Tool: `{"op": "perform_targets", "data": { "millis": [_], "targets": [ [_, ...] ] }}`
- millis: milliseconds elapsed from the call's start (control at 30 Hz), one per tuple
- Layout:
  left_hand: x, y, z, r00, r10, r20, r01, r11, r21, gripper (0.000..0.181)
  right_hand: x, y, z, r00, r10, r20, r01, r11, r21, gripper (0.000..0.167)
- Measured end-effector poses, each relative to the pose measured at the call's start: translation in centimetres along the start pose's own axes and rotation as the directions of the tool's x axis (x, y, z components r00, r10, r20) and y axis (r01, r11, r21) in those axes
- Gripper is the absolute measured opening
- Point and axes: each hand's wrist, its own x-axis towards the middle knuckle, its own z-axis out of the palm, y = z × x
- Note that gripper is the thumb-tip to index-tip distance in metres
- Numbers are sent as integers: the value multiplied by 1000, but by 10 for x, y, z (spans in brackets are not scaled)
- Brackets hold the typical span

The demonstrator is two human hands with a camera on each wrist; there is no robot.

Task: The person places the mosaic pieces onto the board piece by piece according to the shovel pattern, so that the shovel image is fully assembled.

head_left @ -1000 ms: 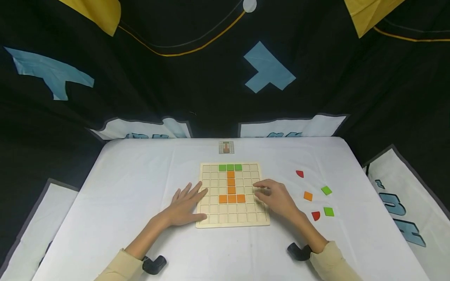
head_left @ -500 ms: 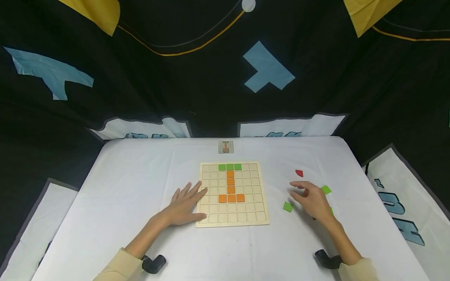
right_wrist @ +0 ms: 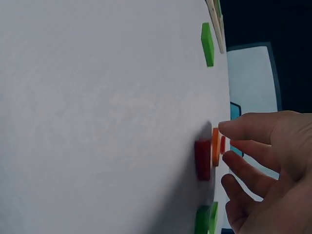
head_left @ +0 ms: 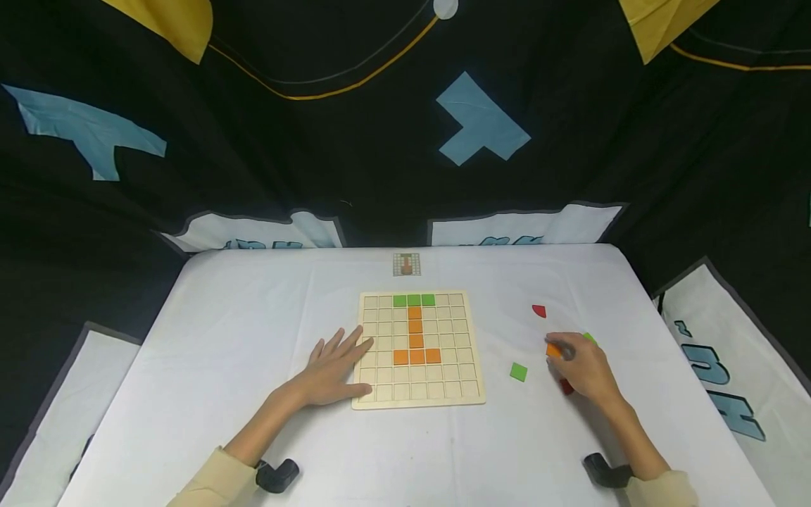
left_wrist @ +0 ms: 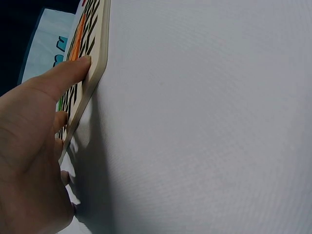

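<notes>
My left hand [head_left: 332, 375] lies with spread fingers on the left edge of a wooden grid board [head_left: 386, 394]; in the left wrist view its thumb [left_wrist: 73, 73] presses on the board's rim. Green tiles [head_left: 414, 301] form a short row at the top of the grid. Below them, orange tiles [head_left: 415, 327] make a column with a wider base. Off to the right, my right hand [head_left: 583, 366] pinches an orange square tile [head_left: 553, 350] at the tabletop between thumb and fingers. A dark red tile [right_wrist: 202, 160] sits just beside it, partly covered in the head view.
A loose green tile [head_left: 518, 372] lies between the board and my right hand. Beyond that hand is a red quarter-round tile [head_left: 539, 311]; another green tile [head_left: 589, 337] is mostly hidden behind it. A small pattern card [head_left: 406, 264] lies near the table's far edge.
My right hand has moved from the board's right edge to the loose tiles and closed its fingers on the orange one. A green tile has come into view left of it. My left hand stays put.
</notes>
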Motion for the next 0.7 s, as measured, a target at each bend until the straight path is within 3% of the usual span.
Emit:
{"op": "perform_targets", "data": {
  "millis": [467, 700],
  "targets": [
    [-1, -2, 2, 1000, 13, -9, -13, 1000, -19, 85, -1, 6, 1, 999, 40, -2, -40, 999, -23, 33],
    [-2, -2, 1, 1000, 19, -12, -19, 1000, -15, 84, 2, -1, 4, 999, -17, -32, 17, 1000, -2, 30]
  ]
}}
